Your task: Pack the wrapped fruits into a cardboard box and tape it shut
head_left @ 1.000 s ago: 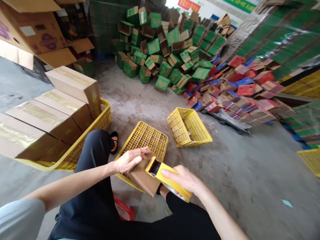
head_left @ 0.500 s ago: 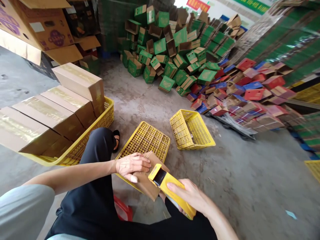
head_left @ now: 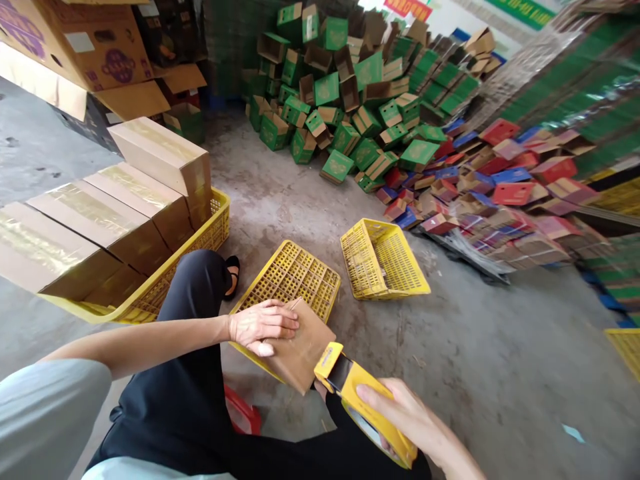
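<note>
The grey floor point(head_left: 490, 347) spread beneath everything I inspected. On its far side lay a heap of green boxes point(head_left: 337, 167), with a pile of red and blue boxes point(head_left: 513, 193) to its right. A large printed carton point(head_left: 100, 53) stood at far left with its flaps open. Nearer on the left, a loaded yellow crate point(head_left: 215, 230) held a row of taped cartons point(head_left: 95, 213), the farthest sitting higher than the others.

In front of me was a gridded yellow crate point(head_left: 300, 273), its lattice face upward. An open yellow crate point(head_left: 361, 263) was on the floor just beyond it to the right, apart from it.

The brown box point(head_left: 310, 333) was found over the near part of the gridded crate, tilted, with one corner toward me. The yellow tape dispenser point(head_left: 354, 387) was at the box's right corner; I could not tell whether its head touched the cardboard.

My left grip point(head_left: 263, 327) was open, palm down, its fingers laid across the left part of the box's upper face. My right grip point(head_left: 407, 413) was clamped around the dispenser, thumb along the top of its body. The smallest item noted was a pale blue scrap point(head_left: 573, 433) on the floor at near right.
</note>
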### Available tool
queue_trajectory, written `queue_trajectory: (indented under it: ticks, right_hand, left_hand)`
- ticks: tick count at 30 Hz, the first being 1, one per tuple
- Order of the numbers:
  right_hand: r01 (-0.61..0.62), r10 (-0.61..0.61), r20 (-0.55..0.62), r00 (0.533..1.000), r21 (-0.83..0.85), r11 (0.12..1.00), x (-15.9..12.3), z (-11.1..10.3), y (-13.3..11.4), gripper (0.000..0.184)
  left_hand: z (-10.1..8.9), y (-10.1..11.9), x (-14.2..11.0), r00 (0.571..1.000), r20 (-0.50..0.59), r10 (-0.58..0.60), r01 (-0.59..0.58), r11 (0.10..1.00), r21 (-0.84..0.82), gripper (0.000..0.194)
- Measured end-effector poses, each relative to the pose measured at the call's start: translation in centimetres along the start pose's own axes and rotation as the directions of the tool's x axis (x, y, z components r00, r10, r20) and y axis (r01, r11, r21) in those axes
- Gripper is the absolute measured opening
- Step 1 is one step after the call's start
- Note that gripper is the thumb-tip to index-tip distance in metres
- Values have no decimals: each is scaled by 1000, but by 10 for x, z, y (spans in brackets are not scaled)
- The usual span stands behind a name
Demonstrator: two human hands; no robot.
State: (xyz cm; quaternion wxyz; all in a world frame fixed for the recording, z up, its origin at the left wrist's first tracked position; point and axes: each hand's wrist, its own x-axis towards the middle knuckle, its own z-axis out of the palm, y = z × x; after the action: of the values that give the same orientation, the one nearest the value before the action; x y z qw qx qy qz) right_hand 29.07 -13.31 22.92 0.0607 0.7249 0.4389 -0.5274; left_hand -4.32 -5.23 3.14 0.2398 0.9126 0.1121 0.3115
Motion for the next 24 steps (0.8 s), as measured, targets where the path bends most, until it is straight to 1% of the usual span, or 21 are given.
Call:
queue_trajectory:
  ticks: [3, 5, 8, 10, 12, 15, 19, 22, 24]
  right_hand:
    - [28, -28, -8, 1000, -9, 1000, 0, 3, -1, 63]
    - [69, -68, 13, 998, -25, 997, 3, 6, -2, 61]
    - [116, -113, 57, 992, -52, 992, 7, 7, -2, 59]
    - [132, -128, 67, 990, -59, 990, 8, 7, 0, 58]
    - [128, -124, 64, 990, -64, 990, 8, 6, 2, 58]
    - [89, -84, 68, 994, -77, 993, 9, 4, 4, 59]
    - [101, -94, 88, 992, -90, 991, 12, 2, 8, 60]
    - [105, -97, 99, 990, -84, 991, 14, 3, 12, 63]
    - [111, -103, 111, 989, -70, 991, 16, 4, 14, 65]
  left_hand:
    - [-6, 6, 2, 999, 34, -22, 22, 1000, 22, 56]
    - [-12, 11, 5, 998, 55, -19, 17, 999, 40, 54]
    - [-21, 21, 11, 997, 71, 12, -18, 996, 82, 56]
    - [-22, 28, 16, 998, 60, 27, -35, 991, 128, 60]
    - [-19, 36, 23, 997, 57, 46, -55, 985, 166, 64]
    - [-8, 49, 34, 992, 97, 81, -98, 978, 184, 69]
    - [4, 67, 46, 985, 164, 53, -81, 982, 169, 84]
    - [4, 72, 48, 976, 216, 39, -71, 988, 140, 95]
    - [1, 72, 46, 972, 231, 28, -57, 991, 122, 96]
